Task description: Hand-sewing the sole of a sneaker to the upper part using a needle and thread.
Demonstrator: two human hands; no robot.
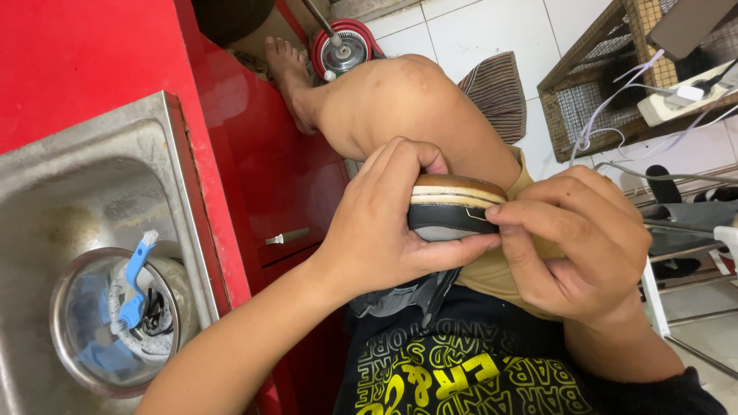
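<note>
In the middle of the frame, your left hand (384, 223) wraps tight around the shoe (453, 209). Your right hand (576, 246) pinches its edge. The sink (92, 169) sits far left, well apart.

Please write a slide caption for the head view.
Both hands, left hand and right hand, grip a shoe sole-up beside a steel sink.
</note>
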